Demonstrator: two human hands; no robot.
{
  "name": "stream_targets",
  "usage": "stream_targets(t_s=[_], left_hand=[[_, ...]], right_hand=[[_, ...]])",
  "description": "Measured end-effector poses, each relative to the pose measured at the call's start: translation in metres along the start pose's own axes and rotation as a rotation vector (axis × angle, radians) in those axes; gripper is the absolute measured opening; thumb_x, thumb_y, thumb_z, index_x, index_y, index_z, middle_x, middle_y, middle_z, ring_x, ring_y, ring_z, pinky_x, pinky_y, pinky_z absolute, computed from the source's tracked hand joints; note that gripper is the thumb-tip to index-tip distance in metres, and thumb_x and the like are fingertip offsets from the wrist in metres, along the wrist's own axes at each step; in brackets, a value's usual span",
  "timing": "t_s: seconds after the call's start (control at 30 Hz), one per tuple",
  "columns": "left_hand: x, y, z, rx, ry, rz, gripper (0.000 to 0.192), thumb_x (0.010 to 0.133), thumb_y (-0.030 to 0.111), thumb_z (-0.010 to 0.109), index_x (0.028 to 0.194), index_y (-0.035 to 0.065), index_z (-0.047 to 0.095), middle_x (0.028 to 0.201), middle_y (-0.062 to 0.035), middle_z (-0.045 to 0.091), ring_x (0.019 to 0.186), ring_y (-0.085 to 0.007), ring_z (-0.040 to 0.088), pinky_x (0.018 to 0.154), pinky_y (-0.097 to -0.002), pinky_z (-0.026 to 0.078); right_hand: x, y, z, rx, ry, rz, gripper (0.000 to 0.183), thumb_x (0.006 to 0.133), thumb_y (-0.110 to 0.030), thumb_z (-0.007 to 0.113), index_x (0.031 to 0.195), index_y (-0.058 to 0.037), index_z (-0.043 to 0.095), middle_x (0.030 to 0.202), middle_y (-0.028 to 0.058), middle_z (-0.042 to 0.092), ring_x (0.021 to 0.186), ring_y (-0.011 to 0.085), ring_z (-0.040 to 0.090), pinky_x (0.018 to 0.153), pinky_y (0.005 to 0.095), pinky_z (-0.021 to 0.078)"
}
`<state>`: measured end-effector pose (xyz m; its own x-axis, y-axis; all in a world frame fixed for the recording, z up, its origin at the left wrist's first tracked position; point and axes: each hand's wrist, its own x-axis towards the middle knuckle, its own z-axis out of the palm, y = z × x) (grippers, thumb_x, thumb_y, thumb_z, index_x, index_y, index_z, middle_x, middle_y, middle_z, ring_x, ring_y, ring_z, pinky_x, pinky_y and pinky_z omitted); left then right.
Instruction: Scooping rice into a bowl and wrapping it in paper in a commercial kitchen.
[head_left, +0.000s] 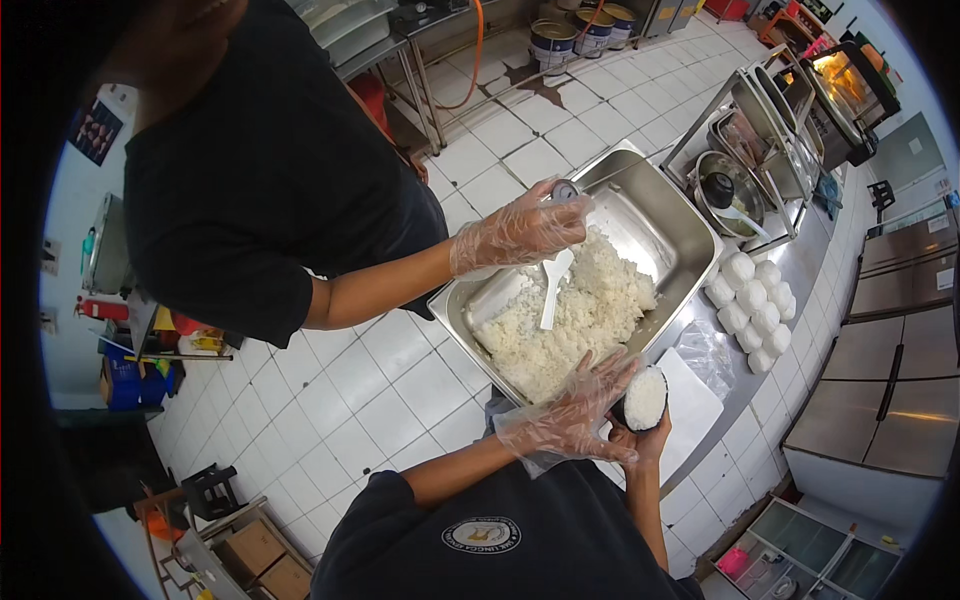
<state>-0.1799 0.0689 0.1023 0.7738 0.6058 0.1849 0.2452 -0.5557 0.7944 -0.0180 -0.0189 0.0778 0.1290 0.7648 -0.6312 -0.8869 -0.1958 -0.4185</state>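
Note:
My right hand (651, 442) holds a black cup-shaped mould (621, 412) from below, and white cooked rice (646, 399) fills it to the top. Beside the mould, my left hand (574, 412) wears a clear plastic glove, its fingers spread and nothing in its palm; whether it touches the mould I cannot tell. Both hands are at the near corner of a deep steel pan (679, 304). Loose rice (592, 300) covers much of its bottom, with a white rice paddle (555, 289) lying on top.
Across the pan, a co-worker's gloved hand (529, 232) holds a small dark round object (564, 190). White wrapped bundles (752, 300) are stacked on the steel table (814, 259), near white sheets (686, 416) and a plastic bag (701, 356). A steel bowl (705, 169) stands by a metal rack (780, 217).

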Motion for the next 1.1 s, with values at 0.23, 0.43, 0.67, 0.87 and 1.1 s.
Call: stream_targets(t_s=[0.23,0.43,0.67,0.87,1.1], left_hand=[[-0.021,-0.046,-0.037,-0.041,0.145,0.038,0.098,0.083,0.075,0.053,0.146,0.0011,0.038,0.148,-0.0208,0.041,0.141,-0.0373,0.033,0.118,-0.055,0.016],[-0.035,-0.091,-0.053,-0.068,0.423,-0.051,0.059,0.086,0.043,0.071,0.124,0.0004,0.056,0.124,-0.0175,0.057,0.116,-0.0373,0.054,0.102,-0.0494,0.041],[-0.037,-0.094,-0.049,-0.065,0.345,-0.058,0.039,0.087,0.032,0.072,0.112,0.0035,0.063,0.112,-0.0134,0.062,0.106,-0.0335,0.059,0.095,-0.0462,0.047],[-0.036,-0.097,-0.048,-0.085,0.327,-0.038,0.032,0.086,0.029,0.072,0.108,0.0064,0.064,0.107,-0.011,0.063,0.102,-0.0318,0.061,0.09,-0.0452,0.048],[-0.036,-0.097,-0.047,-0.052,0.321,-0.014,0.029,0.085,0.024,0.072,0.108,0.0082,0.063,0.106,-0.0095,0.064,0.102,-0.0309,0.061,0.089,-0.045,0.048]], right_hand=[[0.006,0.008,0.03,0.049,-0.124,0.03,0.059,0.096,-0.052,0.033,0.125,-0.0051,0.054,0.103,0.028,0.065,0.067,0.0358,0.066,0.037,0.03,0.05],[0.013,0.019,0.039,0.053,0.018,0.082,0.057,0.095,-0.057,0.036,0.128,-0.0139,0.053,0.102,0.0339,0.06,0.067,0.0364,0.058,0.033,0.0262,0.0435],[0.023,0.022,0.041,0.149,0.02,0.094,0.067,0.093,-0.062,0.033,0.135,-0.0114,0.049,0.104,0.0358,0.061,0.078,0.042,0.065,0.033,0.0276,0.0455],[0.035,0.021,0.046,0.051,0.146,0.055,0.062,0.093,-0.061,0.038,0.128,-0.0122,0.054,0.1,0.0325,0.062,0.068,0.039,0.06,0.032,0.0272,0.0452],[0.037,0.018,0.054,0.047,0.143,0.069,0.062,0.094,-0.061,0.036,0.128,-0.0114,0.053,0.1,0.0329,0.062,0.069,0.0384,0.062,0.033,0.0267,0.0468]])
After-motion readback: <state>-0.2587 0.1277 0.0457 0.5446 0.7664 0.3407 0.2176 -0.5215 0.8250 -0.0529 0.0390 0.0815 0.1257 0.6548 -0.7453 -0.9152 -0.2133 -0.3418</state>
